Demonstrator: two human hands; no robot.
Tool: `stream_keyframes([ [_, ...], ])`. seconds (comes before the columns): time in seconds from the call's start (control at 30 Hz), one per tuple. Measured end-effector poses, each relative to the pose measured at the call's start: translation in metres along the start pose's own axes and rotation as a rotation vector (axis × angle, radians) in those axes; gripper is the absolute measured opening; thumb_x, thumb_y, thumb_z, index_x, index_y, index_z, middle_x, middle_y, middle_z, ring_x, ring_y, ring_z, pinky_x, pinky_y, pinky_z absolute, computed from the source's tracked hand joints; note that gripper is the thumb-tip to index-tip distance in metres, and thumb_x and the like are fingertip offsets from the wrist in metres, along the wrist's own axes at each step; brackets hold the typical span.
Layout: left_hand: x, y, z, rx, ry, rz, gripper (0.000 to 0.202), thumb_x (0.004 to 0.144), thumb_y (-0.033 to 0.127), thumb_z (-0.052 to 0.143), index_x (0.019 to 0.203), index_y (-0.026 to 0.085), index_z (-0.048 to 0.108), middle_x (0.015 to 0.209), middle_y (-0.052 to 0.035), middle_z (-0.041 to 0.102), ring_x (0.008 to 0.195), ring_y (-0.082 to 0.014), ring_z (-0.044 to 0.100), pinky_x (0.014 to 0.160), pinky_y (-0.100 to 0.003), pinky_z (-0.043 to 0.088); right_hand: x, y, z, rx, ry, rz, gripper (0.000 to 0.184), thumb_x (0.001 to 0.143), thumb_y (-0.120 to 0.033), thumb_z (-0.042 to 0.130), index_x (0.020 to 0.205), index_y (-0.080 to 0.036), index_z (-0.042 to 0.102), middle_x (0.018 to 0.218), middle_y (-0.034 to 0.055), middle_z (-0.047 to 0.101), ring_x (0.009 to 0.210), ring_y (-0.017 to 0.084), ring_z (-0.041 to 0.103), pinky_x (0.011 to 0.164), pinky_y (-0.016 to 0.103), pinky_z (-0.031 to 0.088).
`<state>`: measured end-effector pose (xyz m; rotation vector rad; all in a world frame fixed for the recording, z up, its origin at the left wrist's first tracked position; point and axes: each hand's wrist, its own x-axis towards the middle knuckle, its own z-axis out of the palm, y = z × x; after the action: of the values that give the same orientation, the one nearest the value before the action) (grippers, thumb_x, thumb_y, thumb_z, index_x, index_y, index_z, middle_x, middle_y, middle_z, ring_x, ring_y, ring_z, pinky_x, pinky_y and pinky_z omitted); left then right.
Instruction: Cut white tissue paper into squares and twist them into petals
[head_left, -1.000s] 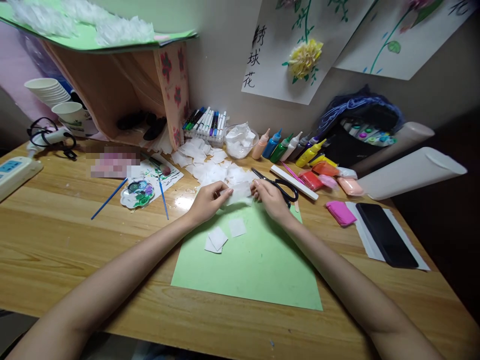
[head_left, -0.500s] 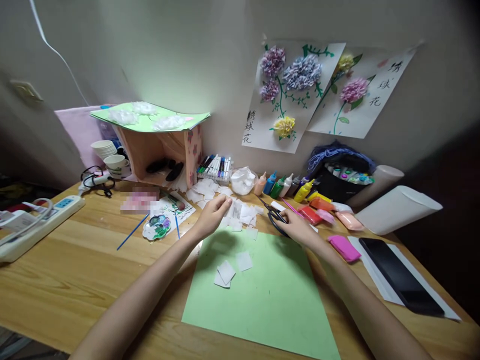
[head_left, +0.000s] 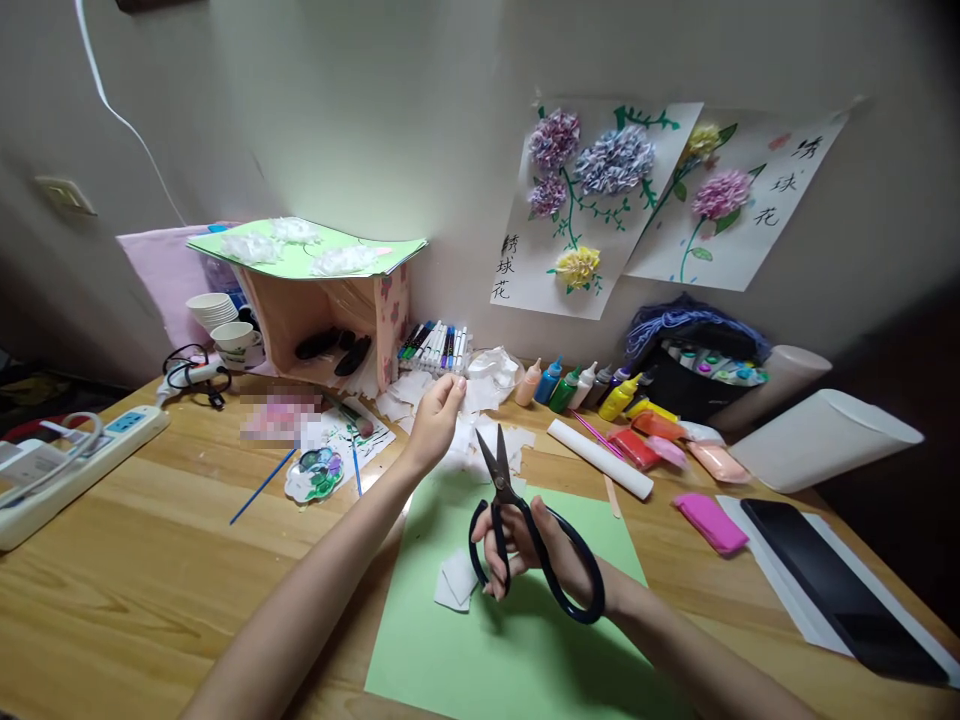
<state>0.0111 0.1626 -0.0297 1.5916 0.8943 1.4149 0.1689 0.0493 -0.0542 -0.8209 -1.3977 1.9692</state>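
Observation:
My right hand (head_left: 525, 545) grips a pair of black-handled scissors (head_left: 501, 483), fingers through the loops. The blades are slightly parted and point up and away. My left hand (head_left: 435, 425) is pinched closed beside them, with a small piece of white paper (head_left: 478, 396) at its fingertips; its edges blend with the scraps behind. Under both hands lies a green sheet (head_left: 427, 665). Two overlapping white paper squares (head_left: 455, 582) rest on it, left of the scissors. More torn white paper scraps (head_left: 409, 392) are heaped beyond my left hand.
Paint bottles (head_left: 566, 388) and a marker box (head_left: 435, 345) line the wall. To the right are a white paper roll (head_left: 600, 458), clay packets (head_left: 712, 522) and a phone (head_left: 840, 585). A paint palette (head_left: 315, 476), brushes and a power strip (head_left: 90, 470) sit left.
My right hand has lifted the scissors off the table by the paint bottles and brought them nearer, left over the green sheet. My left hand stays pinched near the scraps.

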Motion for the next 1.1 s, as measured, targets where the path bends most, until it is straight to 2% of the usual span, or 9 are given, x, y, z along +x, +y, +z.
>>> stream_keyframes([
  [0.13, -0.003, -0.007, 0.007, 0.079, -0.049, 0.018, 0.031, 0.092, 0.040, 0.040, 0.069, 0.018, 0.041, 0.067, 0.0024, 0.037, 0.064, -0.0115, 0.037, 0.062, -0.024, 0.031, 0.011, 0.004, -0.006, 0.018, 0.116, -0.008, 0.076, 0.069, -0.085, 0.024, 0.084, -0.015, 0.051, 0.058, -0.0002, 0.052, 0.050, 0.014, 0.057, 0.053, 0.027, 0.046],
  [0.37, -0.005, -0.013, 0.014, 0.244, -0.073, 0.083, 0.031, 0.093, 0.033, 0.039, 0.065, 0.018, 0.039, 0.068, 0.0011, 0.040, 0.068, -0.0125, 0.041, 0.064, -0.025, 0.032, 0.021, 0.009, -0.017, 0.084, 0.097, 0.023, 0.082, 0.058, -0.092, 0.022, 0.076, -0.016, 0.049, 0.050, -0.0028, 0.048, 0.042, 0.013, 0.054, 0.046, 0.027, 0.046],
  [0.73, -0.008, -0.017, 0.019, 0.263, -0.097, 0.102, 0.030, 0.093, 0.033, 0.039, 0.067, 0.018, 0.037, 0.070, 0.0012, 0.040, 0.069, -0.0126, 0.041, 0.066, -0.025, 0.032, 0.024, 0.007, -0.023, 0.113, 0.110, 0.051, 0.080, 0.050, -0.094, 0.026, 0.071, -0.018, 0.044, 0.041, -0.0067, 0.044, 0.035, 0.012, 0.051, 0.045, 0.029, 0.049],
  [0.93, -0.009, -0.017, 0.019, 0.249, -0.087, 0.084, 0.031, 0.093, 0.034, 0.039, 0.066, 0.018, 0.036, 0.069, 0.0008, 0.039, 0.068, -0.0132, 0.039, 0.065, -0.025, 0.031, 0.026, 0.010, -0.028, 0.132, 0.083, 0.024, 0.078, 0.050, -0.093, 0.028, 0.070, -0.019, 0.042, 0.040, -0.0078, 0.043, 0.032, 0.011, 0.047, 0.041, 0.028, 0.047],
  [1.1, -0.009, -0.017, 0.019, 0.216, -0.076, 0.062, 0.032, 0.091, 0.037, 0.041, 0.065, 0.018, 0.037, 0.069, 0.0007, 0.040, 0.068, -0.0135, 0.039, 0.065, -0.025, 0.031, 0.024, 0.011, -0.027, 0.097, 0.121, -0.004, 0.076, 0.050, -0.093, 0.030, 0.068, -0.019, 0.040, 0.039, -0.0085, 0.042, 0.029, 0.010, 0.044, 0.035, 0.025, 0.044],
])
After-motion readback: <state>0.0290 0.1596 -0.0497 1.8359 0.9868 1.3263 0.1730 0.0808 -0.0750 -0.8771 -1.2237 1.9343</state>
